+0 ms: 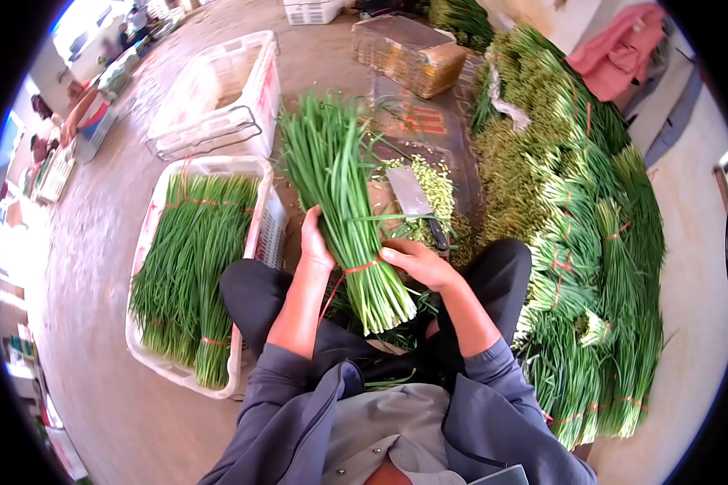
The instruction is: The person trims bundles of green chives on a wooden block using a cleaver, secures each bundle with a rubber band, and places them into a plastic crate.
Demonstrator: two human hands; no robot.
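A thick bundle of chives [328,174] is held up over my lap, pale cut stems toward me and green leaves pointing away. A red tie [362,267] circles it near the stem end, with a loose red end hanging down on the left. My left hand [317,242] wraps the left side of the bundle, its far fingers hidden behind the leaves. My right hand [418,263] grips the right side by the tie, thumb on top. Just beyond it, a cleaver [410,191] with a dark handle lies on chopped stem trimmings [438,194].
At left stands a white crate [139,323] packed with tied chives; another white crate [263,133] is behind it. A large heap of chive bundles [578,267] lines my right side. A woven basket [404,61] sits ahead. A pink garment [623,48] hangs at upper right. People are far left.
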